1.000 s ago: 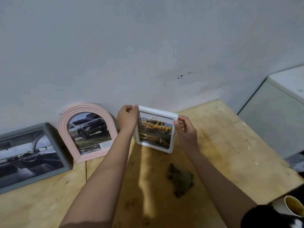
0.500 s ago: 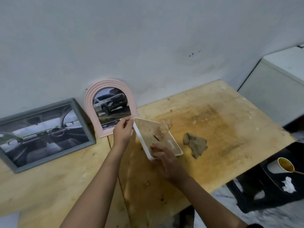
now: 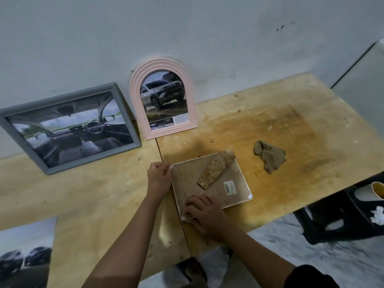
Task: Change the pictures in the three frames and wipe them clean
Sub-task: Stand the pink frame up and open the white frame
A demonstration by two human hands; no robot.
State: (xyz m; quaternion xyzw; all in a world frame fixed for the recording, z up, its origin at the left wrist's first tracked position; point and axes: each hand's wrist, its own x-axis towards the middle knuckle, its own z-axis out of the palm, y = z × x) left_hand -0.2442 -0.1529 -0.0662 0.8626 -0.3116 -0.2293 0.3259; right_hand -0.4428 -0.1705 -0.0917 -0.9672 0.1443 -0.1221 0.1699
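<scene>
In front of the pink arched frame [image 3: 164, 100] your white frame [image 3: 232, 175] lies face down, likely light but breakable: left hand [image 3: 159, 177] pinching its corner, right hand [image 3: 204, 213] pressed flat, so lift by the rims.

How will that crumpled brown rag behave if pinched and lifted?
Probably floppy: the rag lies crumpled in folds, so it should drape and unfold. Likely light, being thin cloth. Pushed, it may bunch rather than slide on the wooden table.

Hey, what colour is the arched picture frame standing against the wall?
The arched frame is pale pink with ridged moulding, seen clearly in the head view.
</scene>
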